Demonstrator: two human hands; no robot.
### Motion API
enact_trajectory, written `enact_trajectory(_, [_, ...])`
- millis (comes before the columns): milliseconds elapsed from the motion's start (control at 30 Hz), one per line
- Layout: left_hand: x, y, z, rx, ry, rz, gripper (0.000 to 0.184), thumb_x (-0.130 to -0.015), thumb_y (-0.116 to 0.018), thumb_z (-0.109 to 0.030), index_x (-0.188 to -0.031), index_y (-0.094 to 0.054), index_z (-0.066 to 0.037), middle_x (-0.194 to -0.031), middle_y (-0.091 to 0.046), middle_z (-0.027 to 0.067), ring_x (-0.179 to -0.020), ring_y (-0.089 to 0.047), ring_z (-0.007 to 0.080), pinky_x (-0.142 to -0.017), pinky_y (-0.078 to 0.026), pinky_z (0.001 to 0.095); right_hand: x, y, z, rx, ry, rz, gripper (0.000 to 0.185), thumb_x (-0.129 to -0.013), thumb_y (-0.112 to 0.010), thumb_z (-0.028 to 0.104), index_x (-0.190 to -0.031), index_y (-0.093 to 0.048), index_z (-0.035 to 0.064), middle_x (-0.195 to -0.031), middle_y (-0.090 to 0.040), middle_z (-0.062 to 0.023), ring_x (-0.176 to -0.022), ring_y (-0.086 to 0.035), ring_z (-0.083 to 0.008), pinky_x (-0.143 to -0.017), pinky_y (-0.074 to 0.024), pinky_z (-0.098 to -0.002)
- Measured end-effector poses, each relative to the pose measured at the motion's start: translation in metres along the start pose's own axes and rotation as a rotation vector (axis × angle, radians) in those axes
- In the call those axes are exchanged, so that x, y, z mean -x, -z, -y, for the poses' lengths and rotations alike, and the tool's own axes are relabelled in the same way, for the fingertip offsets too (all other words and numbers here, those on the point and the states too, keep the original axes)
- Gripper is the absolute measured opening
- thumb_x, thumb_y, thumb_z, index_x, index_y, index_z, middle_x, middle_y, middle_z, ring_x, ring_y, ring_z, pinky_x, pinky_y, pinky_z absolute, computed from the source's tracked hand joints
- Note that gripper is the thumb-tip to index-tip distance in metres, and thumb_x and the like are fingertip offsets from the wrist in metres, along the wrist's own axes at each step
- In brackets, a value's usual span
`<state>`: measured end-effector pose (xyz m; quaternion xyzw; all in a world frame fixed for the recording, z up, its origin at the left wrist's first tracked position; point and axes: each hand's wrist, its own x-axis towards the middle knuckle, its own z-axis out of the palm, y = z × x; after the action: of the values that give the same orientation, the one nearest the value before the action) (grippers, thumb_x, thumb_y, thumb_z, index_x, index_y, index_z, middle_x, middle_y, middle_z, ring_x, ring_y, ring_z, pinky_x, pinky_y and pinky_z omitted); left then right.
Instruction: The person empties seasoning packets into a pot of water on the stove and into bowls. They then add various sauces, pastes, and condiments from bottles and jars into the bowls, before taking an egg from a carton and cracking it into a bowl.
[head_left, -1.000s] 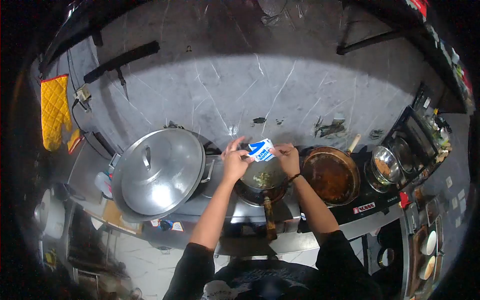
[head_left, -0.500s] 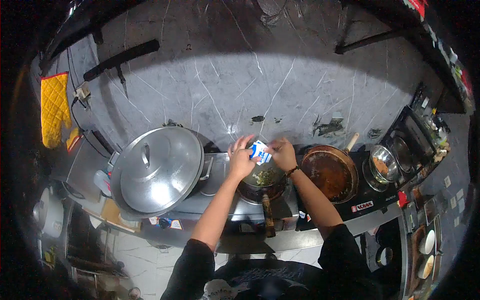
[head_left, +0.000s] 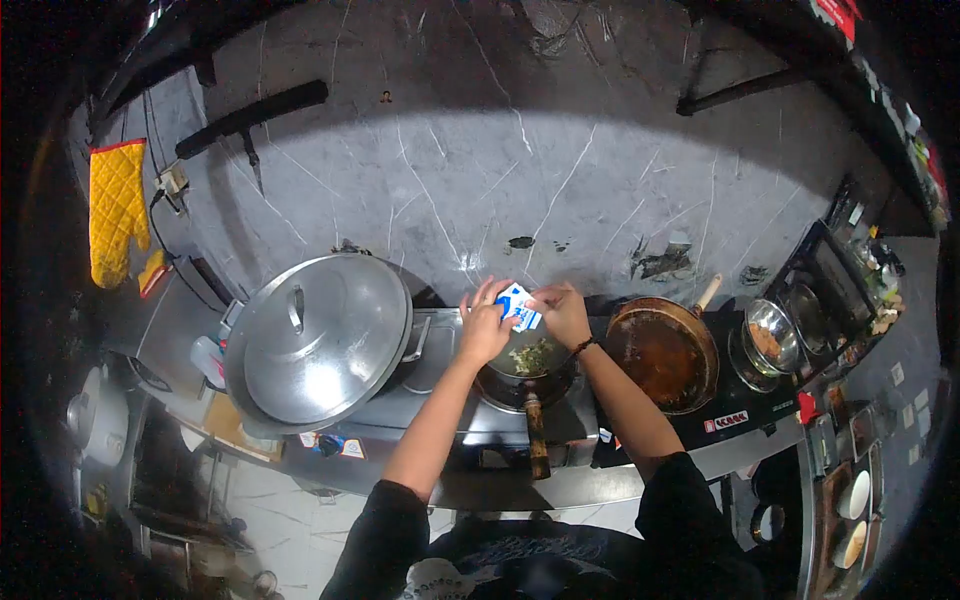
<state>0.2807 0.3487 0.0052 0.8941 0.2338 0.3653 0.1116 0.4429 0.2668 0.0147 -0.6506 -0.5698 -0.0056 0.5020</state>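
Both of my hands grip a small white-and-blue packet [head_left: 518, 308] above a pan on the stove. My left hand [head_left: 486, 325] holds its left side, and my right hand [head_left: 563, 312] pinches its upper right edge. Below them is the pan [head_left: 505, 362] with chopped, pale green and yellowish food [head_left: 531, 356] inside. Its worn wooden handle [head_left: 538, 440] points toward me. Whether anything is coming out of the packet I cannot make out.
A large lidded pot [head_left: 330, 350] stands on the left. On the right, a frying pan [head_left: 662, 360] holds brownish-red liquid, beside a metal bowl [head_left: 772, 335] with orange-brown contents. A yellow oven mitt [head_left: 118, 215] hangs on the left wall.
The camera view has shifted slightly. Both hands stay on the packet above the pan, which appears turned a little between the fingers.
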Motion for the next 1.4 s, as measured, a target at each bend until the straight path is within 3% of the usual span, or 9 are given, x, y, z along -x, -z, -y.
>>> enact_trajectory(100, [0.000,-0.004,0.002,0.009,0.029,0.022,0.031,-0.075,-0.069,-0.030,-0.088,-0.069,-0.002,-0.129,-0.049,0.0019,-0.130,-0.035,0.0261,-0.104,-0.022,0.0558,-0.001,-0.003,-0.003,0.017,-0.003,-0.010,0.018,-0.075,-0.071,0.024,-0.076,-0.071,0.0061,-0.081,-0.069,-0.0073,-0.079,-0.059,-0.0228,-0.082,-0.0392,-0.0345])
enact_trajectory(333, [0.002,0.018,-0.024,-0.012,0.165,-0.177,0.036,-0.068,-0.077,-0.031,-0.092,-0.069,-0.005,-0.111,-0.056,0.0061,-0.109,-0.048,0.0241,-0.093,-0.033,0.0474,-0.001,0.006,0.005,0.031,0.043,-0.058,0.019,-0.071,-0.073,0.024,-0.078,-0.072,0.0061,-0.082,-0.068,-0.0109,-0.079,-0.061,-0.0277,-0.075,-0.0471,-0.0356])
enact_trajectory(400, [-0.001,0.020,-0.023,-0.016,0.210,-0.227,0.038,-0.067,-0.079,-0.028,-0.095,-0.068,-0.005,-0.102,-0.059,0.0063,-0.101,-0.053,0.0221,-0.089,-0.038,0.0433,-0.001,0.017,0.010,-0.086,-0.177,-0.069,0.020,-0.071,-0.074,0.021,-0.080,-0.071,0.0036,-0.080,-0.068,-0.0118,-0.071,-0.062,-0.0248,-0.068,-0.0473,-0.0327])
enact_trajectory(500, [0.000,-0.005,0.006,0.702,0.339,-0.037,0.028,-0.068,-0.077,-0.005,-0.093,-0.064,-0.004,-0.076,-0.065,0.0071,-0.067,-0.061,0.0144,-0.065,-0.047,0.0269,-0.004,0.016,-0.005,-0.247,-0.217,-0.045,0.020,-0.074,-0.073,0.017,-0.082,-0.070,-0.0006,-0.077,-0.068,-0.0113,-0.069,-0.062,-0.0178,-0.063,-0.0463,-0.0294])
enact_trajectory(900, [-0.005,-0.004,-0.008,0.645,0.377,-0.117,0.047,-0.072,-0.070,0.008,-0.103,-0.039,-0.007,-0.074,-0.063,0.0055,-0.072,-0.059,0.0106,-0.066,-0.046,0.0239,0.006,0.002,-0.005,-0.292,-0.169,-0.164,0.022,-0.075,-0.073,0.020,-0.079,-0.069,-0.0013,-0.077,-0.068,-0.0103,-0.074,-0.063,-0.0177,-0.068,-0.0468,-0.0288])
enact_trajectory(1133, [-0.006,-0.013,0.009,0.742,0.380,-0.131,0.044,-0.070,-0.072,0.004,-0.101,-0.043,-0.007,-0.073,-0.063,0.0058,-0.067,-0.060,0.0135,-0.065,-0.047,0.0278,0.009,0.008,-0.006,-0.251,-0.194,-0.136,0.022,-0.075,-0.073,0.022,-0.078,-0.069,0.0005,-0.081,-0.068,-0.0110,-0.075,-0.062,-0.0225,-0.069,-0.0468,-0.0319])
enact_trajectory(1267, [-0.005,-0.012,0.022,0.826,0.295,0.010,0.041,-0.070,-0.073,0.005,-0.102,-0.049,-0.005,-0.076,-0.064,0.0055,-0.073,-0.060,0.0118,-0.070,-0.047,0.0266,0.013,0.012,0.003,-0.142,-0.067,-0.108,0.023,-0.075,-0.072,0.024,-0.078,-0.068,0.0006,-0.081,-0.068,-0.0117,-0.076,-0.062,-0.0247,-0.070,-0.0471,-0.0332])
enact_trajectory(1333, [-0.001,-0.007,0.030,1.018,0.315,0.297,0.045,-0.071,-0.073,0.005,-0.110,-0.052,-0.005,-0.088,-0.063,0.0043,-0.083,-0.061,0.0124,-0.076,-0.049,0.0284,0.011,0.020,0.005,-0.069,-0.073,-0.084,0.024,-0.076,-0.071,0.025,-0.078,-0.069,0.0013,-0.083,-0.068,-0.0114,-0.077,-0.063,-0.0252,-0.073,-0.0473,-0.0341])
enact_trajectory(1400, [-0.003,-0.002,0.025,0.958,0.249,0.270,0.035,-0.073,-0.076,-0.007,-0.104,-0.061,-0.005,-0.088,-0.065,0.0041,-0.080,-0.061,0.0123,-0.070,-0.048,0.0268,0.007,0.019,0.001,-0.203,-0.013,0.046,0.024,-0.077,-0.070,0.027,-0.079,-0.070,0.0031,-0.085,-0.069,-0.0106,-0.080,-0.062,-0.0255,-0.075,-0.0471,-0.0343])
